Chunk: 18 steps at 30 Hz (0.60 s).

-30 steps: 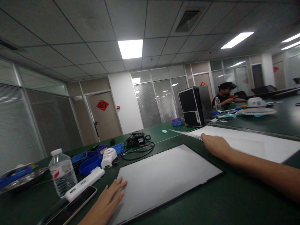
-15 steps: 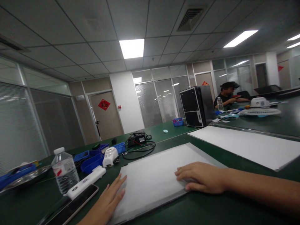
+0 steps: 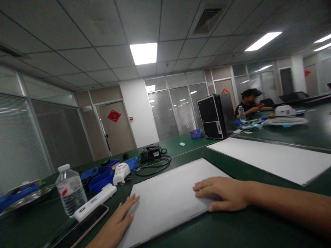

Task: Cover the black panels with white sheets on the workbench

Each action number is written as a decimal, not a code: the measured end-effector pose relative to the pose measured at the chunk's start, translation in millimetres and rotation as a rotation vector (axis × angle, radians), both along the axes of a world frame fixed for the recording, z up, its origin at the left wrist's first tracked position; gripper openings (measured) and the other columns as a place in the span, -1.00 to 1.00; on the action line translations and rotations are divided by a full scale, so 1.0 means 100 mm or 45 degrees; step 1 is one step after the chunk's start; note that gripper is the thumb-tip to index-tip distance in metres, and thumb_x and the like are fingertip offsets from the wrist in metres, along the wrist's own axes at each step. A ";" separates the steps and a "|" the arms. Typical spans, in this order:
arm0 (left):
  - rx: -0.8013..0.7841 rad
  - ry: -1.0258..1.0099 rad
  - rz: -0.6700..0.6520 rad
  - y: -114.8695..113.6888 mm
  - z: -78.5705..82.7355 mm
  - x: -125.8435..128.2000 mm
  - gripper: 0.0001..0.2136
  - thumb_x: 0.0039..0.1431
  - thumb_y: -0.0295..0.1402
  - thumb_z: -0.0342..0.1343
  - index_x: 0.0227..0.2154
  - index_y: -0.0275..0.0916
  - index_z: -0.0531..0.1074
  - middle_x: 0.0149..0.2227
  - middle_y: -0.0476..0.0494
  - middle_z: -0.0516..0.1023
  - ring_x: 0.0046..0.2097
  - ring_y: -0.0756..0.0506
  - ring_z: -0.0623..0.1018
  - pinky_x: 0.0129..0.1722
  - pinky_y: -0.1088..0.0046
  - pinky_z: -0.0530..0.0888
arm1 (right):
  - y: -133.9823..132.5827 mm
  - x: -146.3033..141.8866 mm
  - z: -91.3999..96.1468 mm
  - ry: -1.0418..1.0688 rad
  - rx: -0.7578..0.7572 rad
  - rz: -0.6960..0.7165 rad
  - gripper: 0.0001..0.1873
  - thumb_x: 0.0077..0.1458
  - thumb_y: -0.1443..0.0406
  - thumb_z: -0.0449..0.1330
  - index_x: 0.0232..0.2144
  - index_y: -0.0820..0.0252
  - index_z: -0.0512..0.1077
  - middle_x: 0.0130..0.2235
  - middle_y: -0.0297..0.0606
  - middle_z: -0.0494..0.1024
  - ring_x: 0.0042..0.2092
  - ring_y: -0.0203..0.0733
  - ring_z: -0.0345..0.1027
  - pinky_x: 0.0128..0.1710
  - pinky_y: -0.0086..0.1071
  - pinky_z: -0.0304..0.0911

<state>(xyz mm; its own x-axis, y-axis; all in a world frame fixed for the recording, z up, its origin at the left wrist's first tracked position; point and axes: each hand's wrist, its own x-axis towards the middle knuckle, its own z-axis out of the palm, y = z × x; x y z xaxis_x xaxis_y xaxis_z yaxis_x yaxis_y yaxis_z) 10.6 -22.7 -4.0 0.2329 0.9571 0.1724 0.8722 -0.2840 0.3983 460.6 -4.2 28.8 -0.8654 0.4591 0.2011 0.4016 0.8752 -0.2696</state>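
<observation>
A stack of white paper sheets (image 3: 165, 199) lies in front of me on the green table, a thin dark edge showing along its border. My left hand (image 3: 120, 220) rests at the left edge of the sheets, fingers stretched out over the margin. On the right side, my right hand (image 3: 222, 194) lies flat with its fingers apart, reaching across the right edge onto the paper. Neither hand grips anything. Left of my left hand are a smartphone (image 3: 80, 227) and a long white device (image 3: 95, 202).
A water bottle (image 3: 71, 191) stands at the left, near blue bins (image 3: 103, 181) and a white plug-like unit (image 3: 122, 173). Behind the paper lies a black adapter (image 3: 151, 154) with cables. Another white sheet (image 3: 271, 156), a computer tower (image 3: 217, 116) and a seated person (image 3: 249, 105) are to the right.
The top sheet's far right corner has shifted left and the paper's edges line up more closely. My right hand has slid slightly, its thumb a little further right.
</observation>
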 end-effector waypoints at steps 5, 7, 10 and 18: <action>-0.014 -0.076 0.025 -0.04 0.06 0.04 -0.46 0.31 -0.03 -0.10 0.28 -0.11 0.24 0.37 -0.03 0.12 0.39 -0.28 0.09 0.35 -0.05 -0.05 | 0.11 0.05 0.00 0.025 0.055 -0.052 -0.44 0.27 0.02 0.06 0.22 0.12 0.33 0.24 -0.14 0.35 0.28 -0.08 0.17 0.27 -0.14 0.11; -0.023 -0.101 0.036 -0.06 0.08 0.05 -0.44 0.31 0.01 -0.14 0.28 -0.11 0.24 0.37 -0.03 0.12 0.39 -0.28 0.07 0.35 -0.06 -0.06 | 0.29 0.18 -0.02 0.063 0.167 -0.231 -0.46 0.29 0.02 0.01 0.20 0.11 0.35 0.23 -0.15 0.36 0.27 -0.08 0.17 0.29 -0.12 0.08; -0.040 -0.106 0.026 -0.09 0.08 0.08 -0.43 0.33 0.04 -0.20 0.29 -0.11 0.22 0.38 -0.01 0.09 0.40 -0.27 0.04 0.35 -0.05 -0.08 | 0.67 0.53 -0.10 0.075 0.394 -0.666 -0.43 0.28 0.02 -0.01 0.20 0.18 0.34 0.25 -0.06 0.32 0.27 0.02 0.17 0.28 -0.05 0.04; -0.032 0.029 0.014 -0.08 0.02 0.09 -0.45 0.30 0.03 -0.09 0.29 -0.03 0.22 0.39 0.00 0.06 0.40 -0.30 -0.03 0.34 -0.07 -0.10 | 0.98 1.47 -0.39 -0.061 0.350 -1.708 -0.40 0.26 0.03 -0.03 -0.24 0.53 0.52 -0.24 0.31 0.52 -0.01 0.27 0.41 0.03 0.11 0.17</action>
<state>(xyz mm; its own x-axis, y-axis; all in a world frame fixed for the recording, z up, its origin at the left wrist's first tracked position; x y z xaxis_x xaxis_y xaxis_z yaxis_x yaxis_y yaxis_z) 19.4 -31.0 -1.8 0.2260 0.9636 0.1429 0.8841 -0.2645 0.3851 608.0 93.7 -9.9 0.1987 0.8931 0.4036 0.9795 -0.1664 -0.1139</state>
